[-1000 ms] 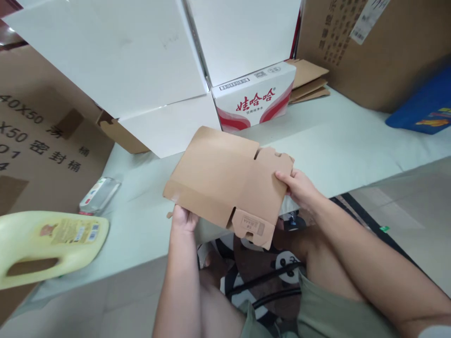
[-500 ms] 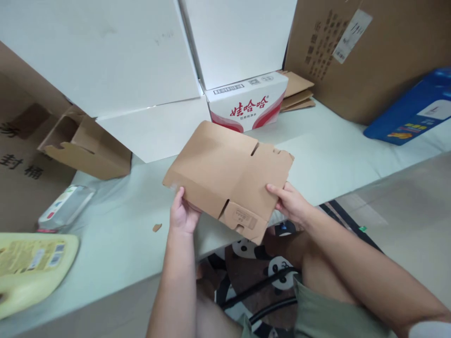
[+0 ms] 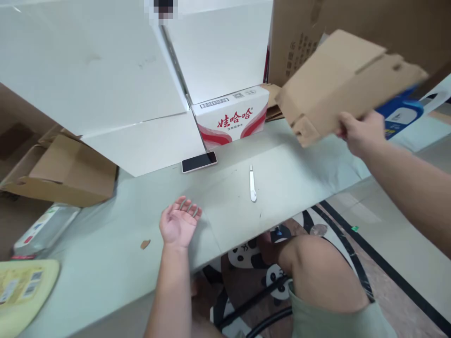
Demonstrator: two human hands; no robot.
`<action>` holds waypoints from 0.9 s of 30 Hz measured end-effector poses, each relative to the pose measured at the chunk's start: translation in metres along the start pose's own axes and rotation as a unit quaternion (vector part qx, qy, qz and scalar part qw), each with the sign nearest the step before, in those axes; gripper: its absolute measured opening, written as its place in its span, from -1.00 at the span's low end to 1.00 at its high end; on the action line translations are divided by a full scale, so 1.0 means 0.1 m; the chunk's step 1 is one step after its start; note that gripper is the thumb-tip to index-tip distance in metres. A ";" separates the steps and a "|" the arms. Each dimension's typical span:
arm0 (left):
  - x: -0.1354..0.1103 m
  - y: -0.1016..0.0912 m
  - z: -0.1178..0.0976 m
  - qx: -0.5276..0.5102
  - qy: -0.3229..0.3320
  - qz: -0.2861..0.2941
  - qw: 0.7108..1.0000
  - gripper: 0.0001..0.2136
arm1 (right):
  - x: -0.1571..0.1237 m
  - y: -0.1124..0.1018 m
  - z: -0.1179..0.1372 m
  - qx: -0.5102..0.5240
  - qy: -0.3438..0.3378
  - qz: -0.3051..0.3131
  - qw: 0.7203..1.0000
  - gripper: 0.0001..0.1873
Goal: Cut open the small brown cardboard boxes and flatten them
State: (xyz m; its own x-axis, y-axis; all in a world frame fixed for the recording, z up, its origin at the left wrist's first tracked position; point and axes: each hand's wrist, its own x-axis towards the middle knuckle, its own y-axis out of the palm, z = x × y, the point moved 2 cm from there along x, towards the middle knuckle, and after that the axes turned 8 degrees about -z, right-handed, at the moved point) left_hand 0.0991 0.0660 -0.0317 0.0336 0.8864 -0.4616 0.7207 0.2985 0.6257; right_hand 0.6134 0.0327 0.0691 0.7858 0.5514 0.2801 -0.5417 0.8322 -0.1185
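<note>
My right hand (image 3: 359,131) grips the near edge of a flat, folded brown cardboard box (image 3: 341,84) and holds it up in the air at the right, above the pale green table (image 3: 105,263). My left hand (image 3: 179,223) rests palm up on the table with its fingers loosely spread and nothing in it. A white utility knife (image 3: 252,183) lies on the table between the two hands. A black phone (image 3: 199,161) lies flat just beyond my left hand.
Large white cartons (image 3: 105,80) and a white carton with red lettering (image 3: 230,117) stand at the back. An open brown box (image 3: 63,171) lies at the left, with a clear bottle (image 3: 42,230) and a yellow jug (image 3: 21,291) nearby. A blue bag (image 3: 401,112) sits at the right.
My right hand swung the folded cardboard box up and to the right. My left hand let go of it and dropped open onto the table. The phone and knife are now uncovered.
</note>
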 end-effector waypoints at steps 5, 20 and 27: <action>0.04 0.04 0.02 -0.011 0.022 -0.013 1.000 -0.81 | 0.27 0.75 -0.06 -0.056 0.096 0.022 0.994 -0.83; -0.17 -0.05 -0.17 -0.043 0.047 0.028 0.998 -0.80 | -2.14 1.48 -0.10 -0.429 -0.129 0.443 0.776 -0.88; -0.38 -0.38 -0.60 -0.119 0.074 0.028 0.990 -0.84 | -2.41 1.83 0.16 -0.123 0.042 0.445 0.886 -0.51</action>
State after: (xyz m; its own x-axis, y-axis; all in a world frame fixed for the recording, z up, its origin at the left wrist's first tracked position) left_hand 0.0289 0.0422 -0.0008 -0.0461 0.9409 -0.3356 0.5365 0.3067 0.7862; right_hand 0.3203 0.0515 -0.0048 0.1055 0.9896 -0.0980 -0.8849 0.0484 -0.4633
